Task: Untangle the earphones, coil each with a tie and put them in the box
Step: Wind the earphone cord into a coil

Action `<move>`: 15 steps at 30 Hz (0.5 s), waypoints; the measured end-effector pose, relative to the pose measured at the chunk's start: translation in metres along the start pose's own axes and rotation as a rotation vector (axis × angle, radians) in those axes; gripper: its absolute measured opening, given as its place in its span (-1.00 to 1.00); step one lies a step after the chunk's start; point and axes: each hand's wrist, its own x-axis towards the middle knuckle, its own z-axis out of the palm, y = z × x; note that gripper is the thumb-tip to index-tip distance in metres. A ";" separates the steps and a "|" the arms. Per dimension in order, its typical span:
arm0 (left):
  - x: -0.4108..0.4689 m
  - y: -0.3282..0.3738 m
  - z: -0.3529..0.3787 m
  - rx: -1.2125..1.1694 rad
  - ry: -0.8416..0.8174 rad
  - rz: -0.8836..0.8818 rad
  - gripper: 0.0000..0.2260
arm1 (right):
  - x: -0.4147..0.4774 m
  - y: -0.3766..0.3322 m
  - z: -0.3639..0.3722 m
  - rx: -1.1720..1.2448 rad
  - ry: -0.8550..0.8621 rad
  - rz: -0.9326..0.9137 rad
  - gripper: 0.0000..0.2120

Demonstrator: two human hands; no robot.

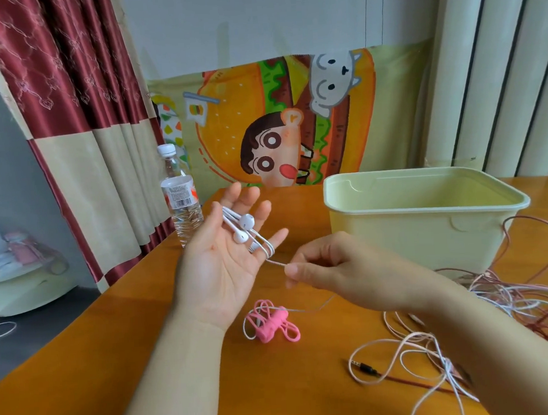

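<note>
Coiling is the step in hand — the left hand (225,268) lies spread, palm up, white earbuds (243,230) resting on its fingers and their cable (277,263) looped about them; the right hand (327,268) pinches that cable between thumb and forefinger. Next, likely: further winding, then the pink tie (270,324) — the box (427,223) stands near.

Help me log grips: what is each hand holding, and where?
White earphones: the left hand carries buds and loops on straight fingers; the right hand pinches the cable.
</note>
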 end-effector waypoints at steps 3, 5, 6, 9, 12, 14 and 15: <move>0.002 -0.002 -0.003 0.128 -0.082 -0.045 -0.72 | -0.004 -0.007 -0.009 -0.018 0.010 -0.014 -0.77; 0.004 -0.006 0.000 0.218 -0.145 -0.100 -0.66 | -0.006 -0.008 -0.014 -0.009 0.037 -0.005 -0.75; 0.006 -0.008 0.000 0.258 -0.168 -0.122 -0.64 | -0.006 -0.008 -0.016 -0.009 0.052 -0.001 -0.72; 0.001 -0.010 0.002 0.395 -0.236 -0.112 -0.63 | -0.007 -0.007 -0.020 0.016 0.072 0.003 -0.65; -0.003 -0.006 -0.002 0.533 -0.225 -0.017 -0.68 | -0.008 -0.009 -0.021 0.079 0.099 -0.015 -0.70; -0.004 -0.003 -0.006 0.704 -0.175 0.065 -0.74 | -0.007 -0.010 -0.021 0.112 0.130 -0.035 -0.71; -0.005 -0.002 -0.006 0.821 -0.165 0.098 -0.73 | -0.007 -0.010 -0.021 0.115 0.141 -0.046 -0.70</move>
